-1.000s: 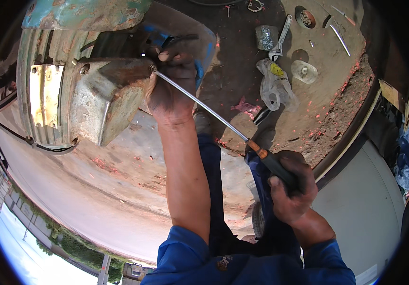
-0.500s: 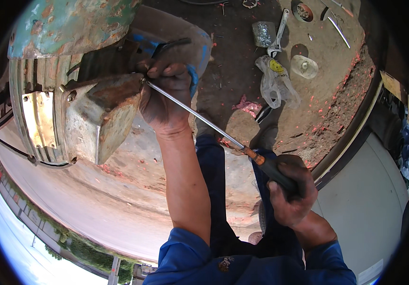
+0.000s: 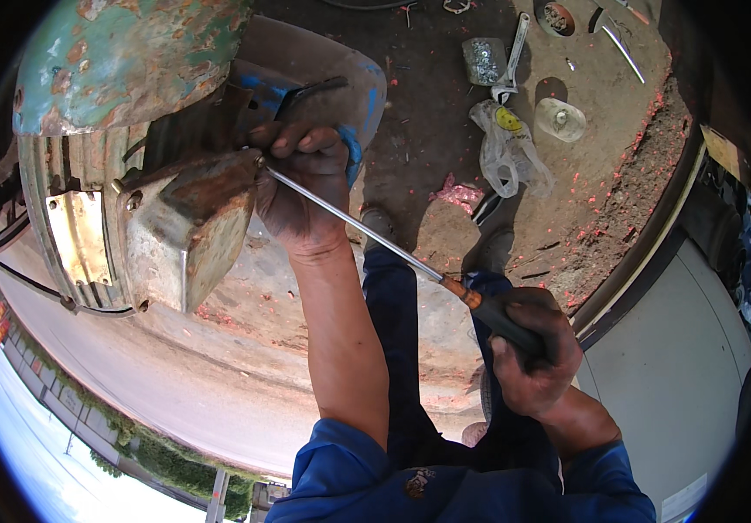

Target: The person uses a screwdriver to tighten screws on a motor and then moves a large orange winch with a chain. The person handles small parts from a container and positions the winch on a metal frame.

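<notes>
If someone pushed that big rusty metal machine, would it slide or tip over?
Probably neither. The big rusty green-painted metal machine looks thick and cast, so likely very heavy for its size. Its boxy rusted cover seems stiff, not bendy, where the left hand rests against it. The long steel-shafted screwdriver in the right hand looks far lighter.

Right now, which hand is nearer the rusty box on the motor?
Left. The left hand rests against the rusty box, guiding the screwdriver tip. The right hand grips the handle, well away, lower right.
</notes>
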The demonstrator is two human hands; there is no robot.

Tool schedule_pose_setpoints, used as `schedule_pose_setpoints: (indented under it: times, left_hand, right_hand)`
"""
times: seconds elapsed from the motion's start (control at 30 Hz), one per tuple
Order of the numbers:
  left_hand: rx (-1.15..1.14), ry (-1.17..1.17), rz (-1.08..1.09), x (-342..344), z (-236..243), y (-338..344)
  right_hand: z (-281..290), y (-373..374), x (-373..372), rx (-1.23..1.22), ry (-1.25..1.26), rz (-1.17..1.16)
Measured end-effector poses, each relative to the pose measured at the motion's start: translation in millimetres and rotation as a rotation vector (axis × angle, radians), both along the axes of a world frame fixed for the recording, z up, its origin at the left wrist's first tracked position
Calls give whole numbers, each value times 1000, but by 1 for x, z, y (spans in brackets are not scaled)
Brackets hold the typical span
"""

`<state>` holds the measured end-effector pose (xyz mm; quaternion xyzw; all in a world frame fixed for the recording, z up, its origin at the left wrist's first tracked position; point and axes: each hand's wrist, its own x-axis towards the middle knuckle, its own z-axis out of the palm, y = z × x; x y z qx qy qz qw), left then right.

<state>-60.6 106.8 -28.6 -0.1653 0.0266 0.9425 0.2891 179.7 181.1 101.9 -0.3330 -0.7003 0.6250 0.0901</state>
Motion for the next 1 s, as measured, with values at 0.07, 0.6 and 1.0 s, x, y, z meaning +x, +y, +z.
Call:
schedule_pose_setpoints:
  times: [0.07,0.6,1.0]
  left_hand:
    - [-3,3,-6,0,-1,-1]
    - [15,9,15,4,4,1]
    - [-41,-19,69,8,-10,-9]
  right_hand:
    - [0,1,-2,7,3,6]
    - [19,36,-18,-346,-59,-119]
    - [30,47,-28,424,-1,367]
